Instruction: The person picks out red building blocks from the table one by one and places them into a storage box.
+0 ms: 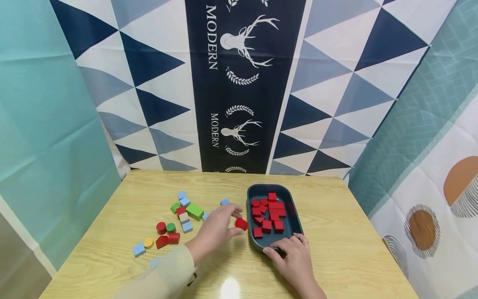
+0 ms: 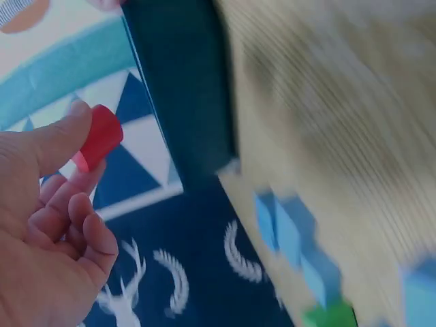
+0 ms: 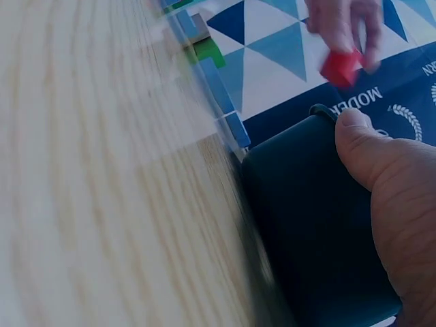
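Between thumb and fingertip, my left hand (image 1: 220, 223) pinches a red cylinder block (image 2: 102, 138), just left of the dark blue tray (image 1: 295, 214). In the head view the block (image 1: 241, 224) overlaps the tray's left edge. My right hand (image 1: 293, 255) grips the tray's near rim, its thumb (image 3: 357, 139) at the edge in the right wrist view. Inside the tray lie several red blocks (image 1: 277, 209) of mixed shapes: cubes, cylinders and a triangle among them.
Left of the tray, loose blocks lie scattered on the wooden table (image 1: 332, 241): a green block (image 1: 195, 211), a red cylinder (image 1: 161, 227), a yellow disc (image 1: 148, 243) and several light blue pieces (image 1: 139, 249). A patterned cloth (image 1: 239, 83) hangs behind the table.
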`<action>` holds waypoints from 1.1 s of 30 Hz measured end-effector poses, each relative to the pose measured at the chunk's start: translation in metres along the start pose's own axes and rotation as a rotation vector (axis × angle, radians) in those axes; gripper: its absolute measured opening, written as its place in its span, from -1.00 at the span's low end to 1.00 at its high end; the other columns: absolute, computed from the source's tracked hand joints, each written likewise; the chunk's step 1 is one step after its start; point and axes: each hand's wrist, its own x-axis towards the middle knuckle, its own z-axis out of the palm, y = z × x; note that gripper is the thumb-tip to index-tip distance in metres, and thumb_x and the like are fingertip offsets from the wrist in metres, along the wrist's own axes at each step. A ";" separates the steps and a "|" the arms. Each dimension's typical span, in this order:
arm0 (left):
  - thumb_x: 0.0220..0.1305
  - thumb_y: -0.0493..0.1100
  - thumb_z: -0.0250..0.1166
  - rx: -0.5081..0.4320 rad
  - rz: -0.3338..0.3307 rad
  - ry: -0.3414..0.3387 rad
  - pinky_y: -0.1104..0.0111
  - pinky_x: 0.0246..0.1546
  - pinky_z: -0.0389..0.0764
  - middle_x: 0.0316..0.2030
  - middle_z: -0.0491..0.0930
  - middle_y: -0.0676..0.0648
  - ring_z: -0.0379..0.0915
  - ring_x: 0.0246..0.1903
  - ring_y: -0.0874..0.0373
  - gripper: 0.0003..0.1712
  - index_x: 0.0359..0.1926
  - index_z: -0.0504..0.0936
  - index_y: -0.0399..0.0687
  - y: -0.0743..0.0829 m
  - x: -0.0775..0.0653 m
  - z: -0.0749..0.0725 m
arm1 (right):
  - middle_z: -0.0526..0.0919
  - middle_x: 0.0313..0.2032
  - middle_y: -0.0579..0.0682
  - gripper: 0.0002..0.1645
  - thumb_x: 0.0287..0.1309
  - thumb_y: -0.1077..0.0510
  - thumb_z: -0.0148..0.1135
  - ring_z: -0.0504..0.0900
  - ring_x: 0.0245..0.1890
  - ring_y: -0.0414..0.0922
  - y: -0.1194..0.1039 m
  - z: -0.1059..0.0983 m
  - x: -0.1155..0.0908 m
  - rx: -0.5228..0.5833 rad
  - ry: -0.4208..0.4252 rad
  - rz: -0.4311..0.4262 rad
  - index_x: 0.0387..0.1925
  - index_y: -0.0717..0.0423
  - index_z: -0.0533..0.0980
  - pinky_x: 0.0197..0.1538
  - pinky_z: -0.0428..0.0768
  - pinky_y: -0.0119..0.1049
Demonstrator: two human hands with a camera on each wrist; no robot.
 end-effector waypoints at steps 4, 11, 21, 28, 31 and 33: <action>0.06 0.01 0.53 -0.022 0.031 -0.049 0.28 -0.12 0.59 -0.16 0.61 0.14 0.45 -0.13 0.22 -0.49 0.02 0.56 0.08 0.013 0.016 0.024 | 0.64 -0.55 -0.31 -0.74 -0.06 -0.21 0.49 0.42 -0.47 -0.25 0.000 0.001 0.002 -0.002 -0.014 -0.004 -0.54 -0.18 0.67 0.05 0.27 0.08; 0.03 0.15 0.51 0.101 0.093 -0.161 0.44 -0.29 0.53 -0.35 0.55 0.21 0.34 -0.32 0.32 -0.62 -0.19 0.62 0.16 0.020 0.037 0.055 | 0.64 -0.55 -0.31 -0.75 -0.06 -0.20 0.48 0.43 -0.48 -0.25 0.000 0.002 0.002 0.011 0.001 -0.021 -0.54 -0.18 0.67 0.04 0.27 0.07; -0.04 0.24 0.53 0.490 0.147 -0.081 0.33 -0.33 0.50 -0.42 0.53 0.16 0.35 -0.36 0.20 -0.60 -0.36 0.58 0.19 0.023 0.061 0.082 | 0.64 -0.54 -0.33 -0.75 -0.09 -0.20 0.50 0.45 -0.47 -0.25 -0.001 0.001 0.001 0.007 0.004 -0.016 -0.55 -0.20 0.65 0.03 0.27 0.08; 0.05 0.26 0.46 0.615 0.103 -0.034 0.31 -0.32 0.53 -0.31 0.61 0.08 0.37 -0.34 0.16 -0.54 -0.16 0.67 0.10 0.025 0.064 0.094 | 0.64 -0.54 -0.33 -0.76 -0.13 -0.18 0.52 0.43 -0.48 -0.27 -0.002 0.000 0.002 0.007 0.013 -0.015 -0.55 -0.20 0.66 0.03 0.27 0.07; 0.08 0.24 0.46 0.625 0.102 -0.019 0.32 -0.35 0.52 -0.35 0.65 0.10 0.36 -0.38 0.17 -0.58 -0.15 0.69 0.12 0.025 0.063 0.095 | 0.65 -0.54 -0.32 -0.77 -0.15 -0.15 0.54 0.42 -0.50 -0.27 -0.003 0.000 0.003 0.017 0.030 -0.025 -0.55 -0.19 0.66 0.01 0.28 0.07; 0.09 0.22 0.46 0.626 0.102 -0.010 0.32 -0.36 0.52 -0.36 0.66 0.11 0.36 -0.40 0.17 -0.60 -0.16 0.69 0.12 0.025 0.062 0.095 | 0.64 -0.54 -0.33 -0.78 -0.16 -0.13 0.55 0.41 -0.51 -0.27 -0.004 0.000 0.003 0.017 0.041 -0.035 -0.56 -0.19 0.66 0.00 0.29 0.07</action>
